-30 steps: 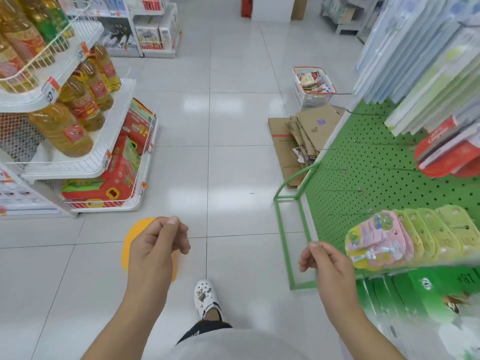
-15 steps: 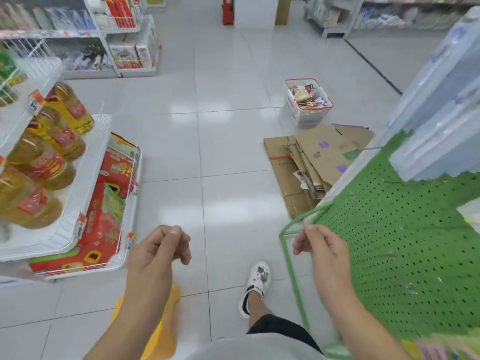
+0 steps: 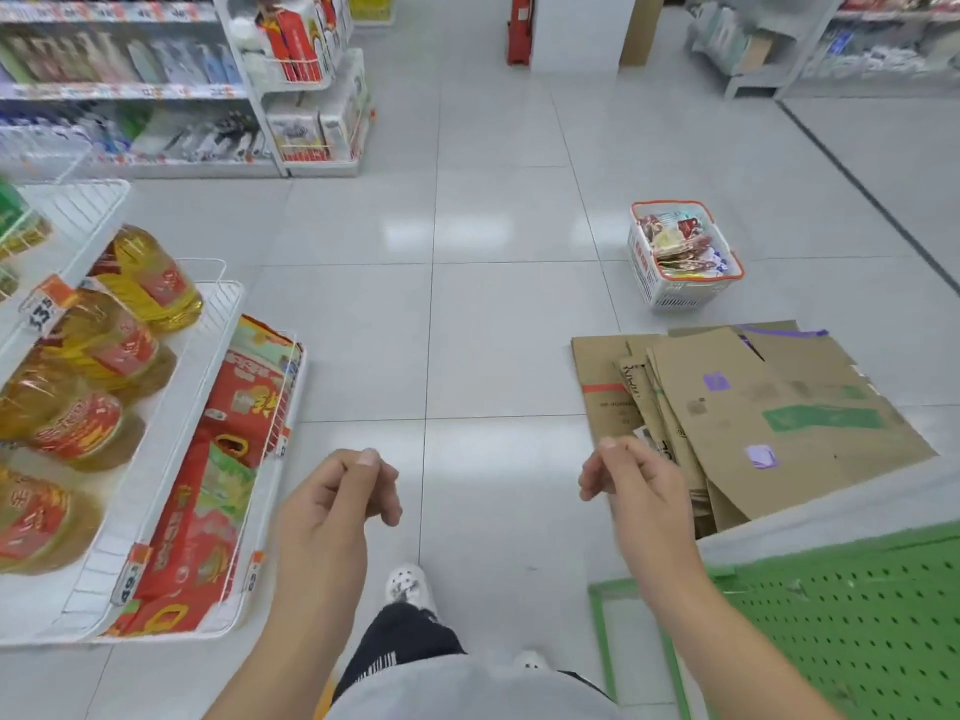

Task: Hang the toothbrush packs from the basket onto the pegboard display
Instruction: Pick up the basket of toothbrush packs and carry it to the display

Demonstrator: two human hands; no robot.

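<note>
Left of the cardboard point(image 3: 753, 423), oil bottles point(image 3: 104, 356) sit on a white shelf point(image 3: 171, 459). The left hand point(image 3: 337, 506) and right hand point(image 3: 636, 491) are loosely curled, gripping nothing. Beyond the cardboard, the basket point(image 3: 670, 288) of packs point(image 3: 678, 244) stands on the floor. The green pegboard point(image 3: 841, 631) lies nearer than the cardboard.
</note>
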